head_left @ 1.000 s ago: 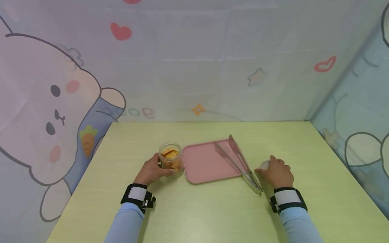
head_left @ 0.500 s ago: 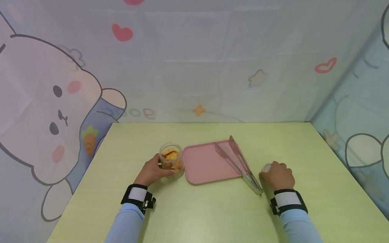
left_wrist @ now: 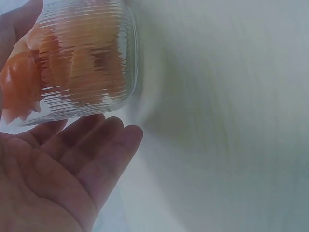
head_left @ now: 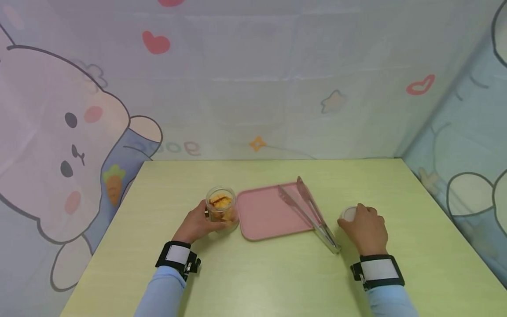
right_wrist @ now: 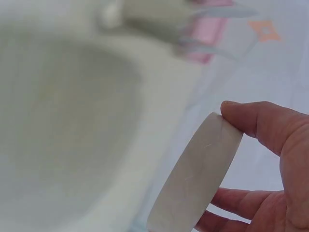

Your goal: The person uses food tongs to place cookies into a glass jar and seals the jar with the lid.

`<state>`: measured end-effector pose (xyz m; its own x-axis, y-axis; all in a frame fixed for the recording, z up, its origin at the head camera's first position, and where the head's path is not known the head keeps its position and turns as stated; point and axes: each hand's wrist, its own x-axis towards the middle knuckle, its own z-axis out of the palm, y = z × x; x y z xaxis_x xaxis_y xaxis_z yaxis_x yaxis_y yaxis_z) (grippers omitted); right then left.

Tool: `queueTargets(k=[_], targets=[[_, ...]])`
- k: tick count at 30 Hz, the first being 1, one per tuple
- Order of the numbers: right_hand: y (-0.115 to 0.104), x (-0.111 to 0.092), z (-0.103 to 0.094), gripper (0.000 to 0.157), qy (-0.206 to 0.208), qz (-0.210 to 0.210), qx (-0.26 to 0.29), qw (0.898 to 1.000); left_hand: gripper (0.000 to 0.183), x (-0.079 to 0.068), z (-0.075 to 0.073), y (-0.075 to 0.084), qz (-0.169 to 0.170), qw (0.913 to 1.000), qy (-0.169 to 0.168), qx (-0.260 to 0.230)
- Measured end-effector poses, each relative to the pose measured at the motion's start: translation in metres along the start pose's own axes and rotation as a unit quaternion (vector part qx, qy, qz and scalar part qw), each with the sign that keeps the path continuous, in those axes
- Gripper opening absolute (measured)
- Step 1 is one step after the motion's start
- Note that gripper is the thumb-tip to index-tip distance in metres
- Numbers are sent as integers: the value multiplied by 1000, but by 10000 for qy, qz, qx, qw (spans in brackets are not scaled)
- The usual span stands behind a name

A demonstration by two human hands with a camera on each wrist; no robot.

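Observation:
My left hand (head_left: pixel 198 224) holds a clear glass jar (head_left: pixel 233 223) at the left of the table, thumb on the near side and fingers round the far side. The jar has no lid on and contains yellow-orange chunks (head_left: pixel 220 201). Ribbed glass shows in the left wrist view, where the jar (left_wrist: pixel 91 72) lies between the thumb and the fingers (left_wrist: pixel 111 154). At the right, my right hand (head_left: pixel 367 231) grips a round white lid (head_left: pixel 348 214). The right wrist view has this lid (right_wrist: pixel 195 174) tilted, the thumb on its upper edge and fingers behind it.
Between the hands lies a pink tray (head_left: pixel 257 215), close to the jar's right side. Metal tongs (head_left: pixel 326 240) rest slantwise across its right side, with their hinge end on the table (head_left: pixel 269 277). A printed cloth (head_left: pixel 253 88) hangs behind the table.
My right hand has shifted a little to the right with the white lid, and more of the lid's top now shows. The left hand and jar stay in place.

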<state>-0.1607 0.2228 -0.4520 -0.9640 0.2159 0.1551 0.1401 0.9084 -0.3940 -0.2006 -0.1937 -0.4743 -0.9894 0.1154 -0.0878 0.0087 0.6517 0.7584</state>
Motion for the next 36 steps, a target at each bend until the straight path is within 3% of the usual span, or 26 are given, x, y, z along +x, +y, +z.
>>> queueTargets(k=[4,11,23,29,36], targets=[[-18,-9,-13,65,407,-321,210,9984,99,1,0,0,131,9999,-9,-11],[-50,-25,-25,65,697,-776,534,9931,104,4,3,-1,254,9991,68,-347],[-81,-39,-23,67,492,-1208,693,9890,102,-5,4,0,295,9991,253,-182],[-95,-36,-20,68,440,-1527,831,9838,100,-10,4,3,331,9991,270,-27],[-122,-27,-13,77,129,-1961,982,9756,84,-10,5,12,542,9979,257,242]])
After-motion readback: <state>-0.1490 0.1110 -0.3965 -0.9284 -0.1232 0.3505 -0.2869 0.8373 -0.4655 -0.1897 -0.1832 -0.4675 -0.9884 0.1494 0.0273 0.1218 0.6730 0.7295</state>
